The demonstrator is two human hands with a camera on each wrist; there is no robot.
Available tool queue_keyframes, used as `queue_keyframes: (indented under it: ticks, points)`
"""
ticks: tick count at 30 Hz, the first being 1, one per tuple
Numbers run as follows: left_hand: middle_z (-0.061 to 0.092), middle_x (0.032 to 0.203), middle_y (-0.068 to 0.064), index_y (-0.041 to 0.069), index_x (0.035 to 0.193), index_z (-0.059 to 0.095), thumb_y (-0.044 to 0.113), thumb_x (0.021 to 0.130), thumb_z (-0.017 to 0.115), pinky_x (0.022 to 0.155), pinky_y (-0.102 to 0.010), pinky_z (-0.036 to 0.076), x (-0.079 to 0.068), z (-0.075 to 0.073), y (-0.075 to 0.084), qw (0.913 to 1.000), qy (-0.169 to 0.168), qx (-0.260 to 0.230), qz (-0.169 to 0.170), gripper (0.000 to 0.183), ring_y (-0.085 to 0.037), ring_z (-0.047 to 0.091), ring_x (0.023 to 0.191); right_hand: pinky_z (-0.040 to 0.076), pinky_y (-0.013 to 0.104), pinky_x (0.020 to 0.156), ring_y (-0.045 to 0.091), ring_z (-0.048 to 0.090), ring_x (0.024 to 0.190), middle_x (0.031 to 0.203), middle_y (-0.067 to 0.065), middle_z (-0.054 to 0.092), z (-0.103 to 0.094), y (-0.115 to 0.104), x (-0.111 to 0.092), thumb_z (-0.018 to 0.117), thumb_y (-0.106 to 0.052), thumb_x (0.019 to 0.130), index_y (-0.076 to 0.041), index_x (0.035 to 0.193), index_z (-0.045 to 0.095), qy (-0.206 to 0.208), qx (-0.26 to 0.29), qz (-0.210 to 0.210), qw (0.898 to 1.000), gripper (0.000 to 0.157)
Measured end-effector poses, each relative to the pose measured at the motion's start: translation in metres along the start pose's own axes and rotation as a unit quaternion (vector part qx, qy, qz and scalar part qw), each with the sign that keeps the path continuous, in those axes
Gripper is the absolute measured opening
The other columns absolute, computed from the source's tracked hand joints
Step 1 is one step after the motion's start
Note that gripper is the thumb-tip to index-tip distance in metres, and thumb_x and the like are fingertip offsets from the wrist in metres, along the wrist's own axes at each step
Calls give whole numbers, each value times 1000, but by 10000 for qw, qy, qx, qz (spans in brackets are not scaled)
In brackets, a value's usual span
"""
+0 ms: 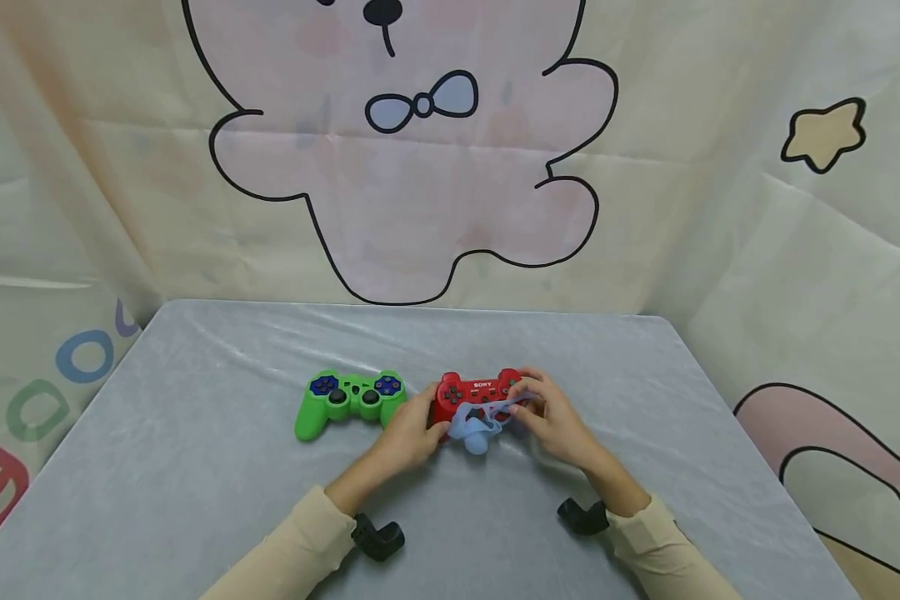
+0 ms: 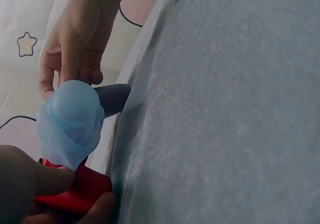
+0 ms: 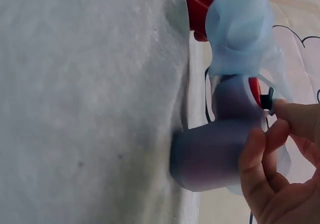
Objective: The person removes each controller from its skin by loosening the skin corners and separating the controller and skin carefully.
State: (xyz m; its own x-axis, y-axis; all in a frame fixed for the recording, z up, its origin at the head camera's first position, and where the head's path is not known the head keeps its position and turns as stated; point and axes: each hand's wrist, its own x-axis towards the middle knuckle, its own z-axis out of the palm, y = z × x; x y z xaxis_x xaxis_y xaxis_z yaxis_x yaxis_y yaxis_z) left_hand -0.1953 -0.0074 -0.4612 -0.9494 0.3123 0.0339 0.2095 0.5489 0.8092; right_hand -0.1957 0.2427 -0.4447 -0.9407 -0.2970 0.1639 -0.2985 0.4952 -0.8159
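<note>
A red game controller (image 1: 483, 387) lies face up near the middle of the table, with a light blue silicone cover (image 1: 471, 427) partly over it. My left hand (image 1: 407, 430) grips the controller's left handle, which shows bare red in the left wrist view. There, the cover's loose end (image 2: 70, 121) bulges just above my left thumb. My right hand (image 1: 558, 423) pinches the cover's edge at the controller's right side. In the right wrist view, the right handle (image 3: 215, 154) looks purplish through the stretched cover. The hands hide both ends of the controller.
A green game controller (image 1: 352, 395) lies just left of my left hand. Grey cloth covers the table (image 1: 217, 467). A printed curtain (image 1: 270, 242) hangs behind the table's far edge. Black wrist devices (image 1: 378, 540) sit on both forearms.
</note>
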Motion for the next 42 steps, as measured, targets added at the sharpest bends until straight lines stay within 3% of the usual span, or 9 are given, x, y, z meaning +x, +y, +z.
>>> queue_keyframes:
  ticks: [4,8,13,16,23,26,30,35,42]
  points:
    - [62,136,-23,-3,147,44,8,96,67,107,-50,49,0,0,1,10000,55,-3,-47,58,-33,60,127,47,21,66,8,52,69,150,31,39,-2,2,0,66,0,95,-3,98,64,-105,-42,-151,9998,5]
    - [62,137,-23,-4,148,44,9,96,67,107,-50,49,1,1,1,9999,99,-32,-111,58,-34,60,128,54,24,80,13,64,84,149,26,43,-13,-1,0,68,-4,95,-6,104,65,-719,-349,-98,9968,10]
    - [60,139,-23,-3,148,44,7,96,66,109,-50,47,0,1,1,9998,73,-95,-163,57,-34,58,130,55,37,94,21,70,104,153,22,44,-26,-4,-1,70,-15,95,-12,117,69,-1392,-763,-62,9873,22]
    - [59,141,-24,-5,148,43,6,96,66,110,-51,46,-1,0,2,9998,41,-70,-167,58,-35,57,132,55,34,91,22,71,101,162,24,29,-32,-1,-4,70,-17,96,-15,119,69,-1530,-787,-130,9850,24]
    - [59,141,-25,-5,148,43,6,97,65,111,-52,45,-1,0,1,9999,-29,-32,-103,57,-36,56,132,52,23,68,24,70,79,152,34,37,-36,12,-1,71,-4,93,-3,143,38,-1321,383,194,9903,60]
    - [59,140,-24,-4,147,44,6,96,65,111,-52,45,-1,0,1,9999,-20,-54,-125,56,-36,57,132,53,23,69,20,72,77,153,39,34,-37,18,0,74,-4,90,-3,147,31,-1385,515,417,9881,72]
    - [59,141,-25,-5,147,44,6,96,65,110,-52,45,-1,1,0,9998,-8,-90,-165,56,-37,57,132,55,23,72,18,73,78,153,42,32,-35,25,1,77,-7,88,-4,143,30,-1410,545,635,9865,73]
    - [59,141,-26,-6,148,42,7,97,64,109,-53,46,-1,1,-1,9998,-1,-159,-138,57,-37,57,131,52,24,63,15,66,67,150,45,32,-31,31,1,81,-8,85,-8,135,33,-1448,200,669,9870,69]
    - [62,137,-23,-3,146,46,6,97,60,107,-52,48,0,5,-4,9993,109,-350,-106,52,-33,60,125,49,23,58,11,56,60,116,25,61,-28,32,1,82,-6,83,-12,143,26,-1425,74,655,9876,82]
